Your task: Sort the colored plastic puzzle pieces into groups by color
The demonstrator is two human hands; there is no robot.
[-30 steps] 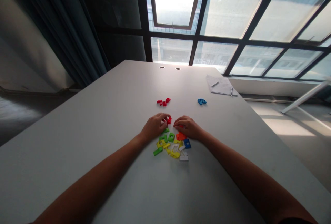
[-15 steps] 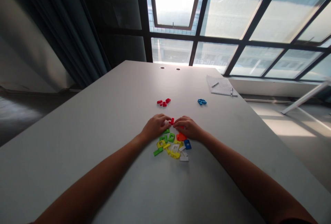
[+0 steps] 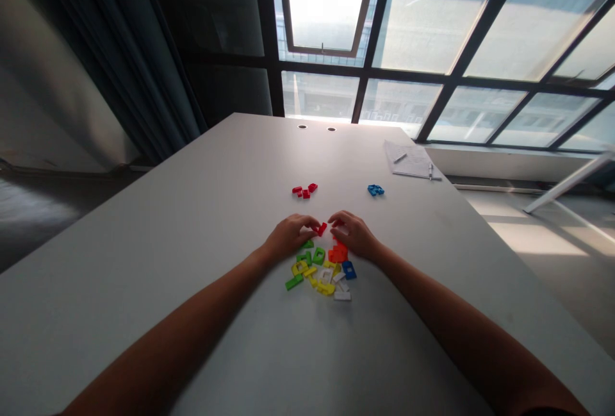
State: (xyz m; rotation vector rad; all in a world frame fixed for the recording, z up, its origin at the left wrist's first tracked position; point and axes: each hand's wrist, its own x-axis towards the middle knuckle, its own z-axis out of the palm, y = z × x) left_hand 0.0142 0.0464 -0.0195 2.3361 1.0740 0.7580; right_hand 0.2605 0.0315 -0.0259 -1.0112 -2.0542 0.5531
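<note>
My left hand (image 3: 288,236) rests on the grey table (image 3: 192,224) with its fingertips pinched on a small red piece (image 3: 320,229). My right hand (image 3: 353,236) lies just right of it, fingers curled, with a bit of red showing at its fingertips; what it holds I cannot make out. Just below both hands lies a pile of small plastic pieces (image 3: 323,270) in green, yellow, white, orange and blue. An orange piece (image 3: 337,254) sits right under my right hand.
Farther back on the table are a small group of red pieces (image 3: 303,190) and a group of blue pieces (image 3: 375,190). Papers with a pen (image 3: 410,161) lie at the far right corner. Large windows stand behind the table; a dark curtain hangs at left.
My right hand has shifted slightly right and up, uncovering more of the orange piece. The red piece at my left fingertips has moved a little to the right.
</note>
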